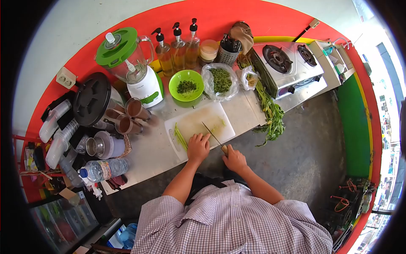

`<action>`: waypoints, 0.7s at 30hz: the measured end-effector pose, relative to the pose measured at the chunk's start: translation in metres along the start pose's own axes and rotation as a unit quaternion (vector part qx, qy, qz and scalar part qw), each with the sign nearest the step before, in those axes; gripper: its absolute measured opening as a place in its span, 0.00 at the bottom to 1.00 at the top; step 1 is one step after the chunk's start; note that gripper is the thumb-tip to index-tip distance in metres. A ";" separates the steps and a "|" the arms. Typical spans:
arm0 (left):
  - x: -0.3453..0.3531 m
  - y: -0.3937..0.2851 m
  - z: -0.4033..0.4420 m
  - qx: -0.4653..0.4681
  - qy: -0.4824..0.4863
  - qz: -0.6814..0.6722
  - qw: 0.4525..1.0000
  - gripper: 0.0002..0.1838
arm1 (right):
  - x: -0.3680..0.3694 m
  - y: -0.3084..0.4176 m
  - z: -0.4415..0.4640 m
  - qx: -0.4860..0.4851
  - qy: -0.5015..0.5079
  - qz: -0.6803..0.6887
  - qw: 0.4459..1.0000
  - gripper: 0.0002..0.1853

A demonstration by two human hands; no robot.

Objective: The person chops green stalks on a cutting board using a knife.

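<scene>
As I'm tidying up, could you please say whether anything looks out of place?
Yes: the leafy bunch beside the stove hangs over the front edge of the counter, instead of lying wholly on it.

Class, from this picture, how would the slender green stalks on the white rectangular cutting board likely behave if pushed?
The slender green stalks are probably light, being so thin. They may be fairly stiff, since they lie nearly straight on the white rectangular cutting board. Pushed, they would probably spread apart, as no tie shows.
</scene>
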State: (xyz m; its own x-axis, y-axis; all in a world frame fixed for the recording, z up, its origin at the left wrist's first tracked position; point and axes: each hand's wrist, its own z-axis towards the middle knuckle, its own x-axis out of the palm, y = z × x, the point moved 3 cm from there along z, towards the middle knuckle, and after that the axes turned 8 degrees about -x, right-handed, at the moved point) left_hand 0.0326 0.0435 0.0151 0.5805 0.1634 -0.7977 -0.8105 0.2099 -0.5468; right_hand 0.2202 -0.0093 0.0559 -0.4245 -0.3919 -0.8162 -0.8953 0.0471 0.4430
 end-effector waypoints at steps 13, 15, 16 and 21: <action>-0.006 -0.024 0.006 -0.085 -0.017 -0.045 0.995 0.08 | 0.003 -0.038 0.032 -0.077 0.144 0.287 0.944 0.19; -0.001 -0.031 0.006 -0.140 0.003 -0.003 0.990 0.07 | 0.001 -0.035 0.029 -0.073 0.141 0.276 0.948 0.24; 0.002 -0.034 0.005 -0.146 0.003 0.003 0.989 0.07 | -0.002 -0.034 0.030 -0.077 0.148 0.278 0.946 0.24; 0.008 -0.046 0.006 -0.219 -0.032 0.021 0.975 0.06 | 0.015 -0.054 0.046 -0.144 0.090 0.168 0.971 0.28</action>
State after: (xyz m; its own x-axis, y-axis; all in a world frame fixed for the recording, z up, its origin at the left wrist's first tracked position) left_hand 0.0743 0.0406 0.0354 0.5385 0.2265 -0.8116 -0.7809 -0.2279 -0.5817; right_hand 0.2563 0.0250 0.0027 -0.6323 -0.5548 -0.5407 -0.6241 -0.0488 0.7798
